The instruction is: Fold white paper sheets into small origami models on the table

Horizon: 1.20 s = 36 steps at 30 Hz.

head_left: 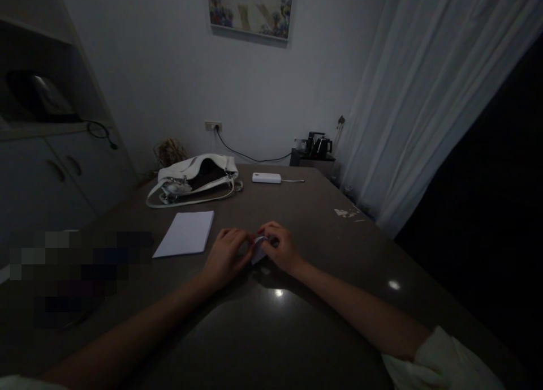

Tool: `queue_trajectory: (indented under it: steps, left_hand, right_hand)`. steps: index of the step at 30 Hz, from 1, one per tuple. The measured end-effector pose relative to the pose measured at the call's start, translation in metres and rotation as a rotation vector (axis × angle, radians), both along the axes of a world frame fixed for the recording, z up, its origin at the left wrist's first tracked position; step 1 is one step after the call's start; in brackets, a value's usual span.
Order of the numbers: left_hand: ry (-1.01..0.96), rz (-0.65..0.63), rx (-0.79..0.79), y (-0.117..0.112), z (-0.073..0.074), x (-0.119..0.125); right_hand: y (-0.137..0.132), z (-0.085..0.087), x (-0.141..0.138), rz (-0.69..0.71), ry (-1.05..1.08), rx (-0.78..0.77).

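Observation:
A small piece of folded white paper (258,253) is pinched between my two hands, just above the middle of the table. My left hand (228,252) grips its left edge between thumb and fingers. On the other side, my right hand (280,246) has thumb and forefinger closed on the paper's upper right part. My fingers cover much of it, so its full shape is hidden. To the left of my left hand lies a stack of white paper sheets (185,234), flat on the table and untouched.
The dark glossy table (254,333) carries a white handbag (197,178) at the back left and a white power bank (266,178) with a short cable. Torn paper scraps (345,213) lie near the right edge. A black kettle (320,145) stands beyond the table, beside the curtain (382,95).

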<state>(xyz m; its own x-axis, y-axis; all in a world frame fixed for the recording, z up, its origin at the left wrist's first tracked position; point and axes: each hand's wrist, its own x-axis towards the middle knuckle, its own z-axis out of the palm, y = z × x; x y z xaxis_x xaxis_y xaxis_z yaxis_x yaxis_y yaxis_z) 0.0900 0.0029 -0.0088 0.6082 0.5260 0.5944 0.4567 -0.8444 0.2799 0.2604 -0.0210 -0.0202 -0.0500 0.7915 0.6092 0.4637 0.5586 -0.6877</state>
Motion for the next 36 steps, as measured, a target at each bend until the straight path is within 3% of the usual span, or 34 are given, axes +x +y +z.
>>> queue_trajectory:
  steps: [11, 20, 25, 28, 31, 36]
  left_hand:
    - [0.037, -0.009, -0.010, 0.000, 0.001, -0.001]
    - [-0.110, -0.001, -0.094, 0.007, -0.005, -0.001]
    - [-0.199, 0.036, -0.161, 0.005, -0.001, -0.001]
    - [-0.259, -0.044, -0.254, 0.006, 0.003, -0.004]
    - [-0.287, -0.153, -0.314, 0.009, 0.004, -0.006]
    - [-0.259, -0.135, -0.345, 0.014, 0.001, -0.005]
  right_hand:
    - [0.000, 0.004, 0.000, 0.028, 0.012, -0.009]
    - [-0.001, 0.004, 0.000, 0.088, 0.043, -0.005]
    - [0.005, 0.002, 0.003, 0.071, 0.098, -0.023]
    - [0.012, -0.003, 0.006, 0.082, 0.208, -0.054]
    - [0.018, -0.010, 0.008, 0.112, 0.369, -0.161]
    - [0.019, -0.013, 0.008, 0.272, 0.577, -0.420]
